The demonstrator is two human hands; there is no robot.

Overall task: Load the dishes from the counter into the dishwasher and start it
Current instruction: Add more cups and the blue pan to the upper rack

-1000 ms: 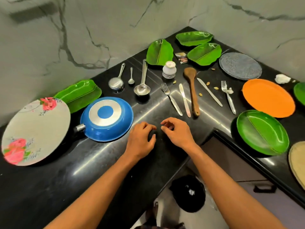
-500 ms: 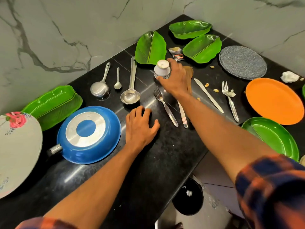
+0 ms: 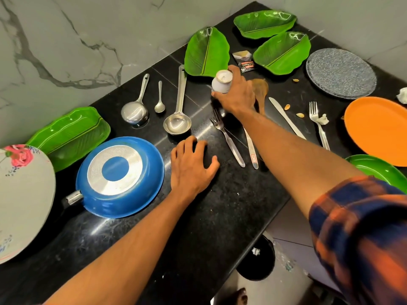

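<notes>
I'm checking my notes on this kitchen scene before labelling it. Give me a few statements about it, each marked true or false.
1. The right hand grips the small white cup. True.
2. The blue pan lies upside down on the counter. True.
3. The left hand holds the ladle. False: it rests open on the counter, holding nothing.
4. The orange plate sits on top of the grey plate. False: they lie apart, side by side.
</notes>
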